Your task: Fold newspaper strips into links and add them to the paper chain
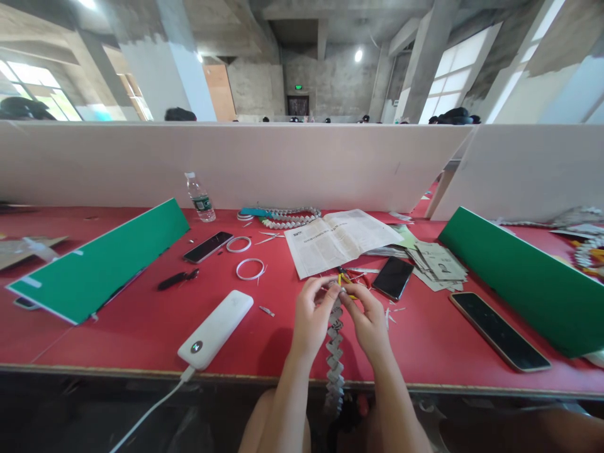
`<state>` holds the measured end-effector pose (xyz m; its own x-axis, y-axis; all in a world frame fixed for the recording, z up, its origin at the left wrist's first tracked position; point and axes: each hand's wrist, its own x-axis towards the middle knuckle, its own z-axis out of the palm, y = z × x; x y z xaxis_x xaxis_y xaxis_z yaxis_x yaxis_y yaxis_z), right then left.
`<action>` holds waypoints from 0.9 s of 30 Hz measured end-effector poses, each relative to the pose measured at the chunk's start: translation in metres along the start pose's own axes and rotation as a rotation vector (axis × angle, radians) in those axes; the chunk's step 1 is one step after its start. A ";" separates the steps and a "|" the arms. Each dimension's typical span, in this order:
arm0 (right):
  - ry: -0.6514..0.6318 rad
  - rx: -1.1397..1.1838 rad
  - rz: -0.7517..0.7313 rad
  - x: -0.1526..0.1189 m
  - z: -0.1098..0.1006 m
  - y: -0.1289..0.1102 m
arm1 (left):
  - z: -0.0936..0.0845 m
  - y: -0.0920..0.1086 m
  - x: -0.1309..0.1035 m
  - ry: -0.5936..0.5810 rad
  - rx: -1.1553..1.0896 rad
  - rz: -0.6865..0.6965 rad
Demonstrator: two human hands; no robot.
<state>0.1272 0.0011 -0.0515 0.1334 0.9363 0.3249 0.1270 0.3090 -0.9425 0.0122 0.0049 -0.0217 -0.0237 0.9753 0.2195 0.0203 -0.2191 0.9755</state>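
Observation:
A long zigzag chain of folded paper point(335, 355) hangs from between my hands and drops over the table's front edge. My left hand point(315, 305) pinches its upper end between thumb and fingers. From the other side, my right hand point(365, 309) grips the same end, its fingertips meeting those of the left. Just behind the fingertips lie pliers or scissors with red and yellow handles point(361, 278), partly hidden by the fingers. A spread newspaper sheet point(337, 242) is on the red table point(155, 340) beyond my hands.
White power bank point(217, 327) with cable at left, phone point(208, 247), tape rings point(250, 269) and water bottle point(201, 200) behind. On the right are a black phone point(393, 277), paper pieces point(441, 264) and a larger phone point(500, 330). Green boards point(523, 277) stand at both sides.

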 end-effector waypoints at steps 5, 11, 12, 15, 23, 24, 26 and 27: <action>-0.112 0.136 0.022 -0.004 0.009 -0.006 | -0.003 0.002 -0.004 0.141 0.153 0.213; -0.009 0.230 0.042 -0.010 0.022 -0.011 | 0.000 0.004 -0.008 0.192 0.115 0.254; 0.021 0.229 0.049 -0.010 0.023 -0.011 | 0.001 0.004 -0.009 0.209 0.090 0.242; 0.017 0.203 0.046 -0.010 0.024 -0.015 | 0.005 0.003 -0.009 0.232 -0.013 0.190; -0.027 0.295 0.125 -0.011 0.022 -0.015 | 0.000 0.002 -0.004 0.046 -0.316 0.065; -0.033 0.326 0.153 -0.010 0.022 -0.015 | -0.004 0.003 -0.004 -0.020 -0.340 0.047; -0.074 0.361 0.202 -0.009 0.020 -0.014 | -0.010 0.006 -0.003 -0.152 -0.323 0.009; -0.097 0.364 0.217 -0.009 0.020 -0.014 | -0.012 0.006 -0.002 -0.184 -0.298 0.001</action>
<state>0.1051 -0.0078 -0.0431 0.0234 0.9920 0.1239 -0.2512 0.1258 -0.9597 0.0003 0.0009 -0.0158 0.1575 0.9578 0.2404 -0.2732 -0.1916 0.9427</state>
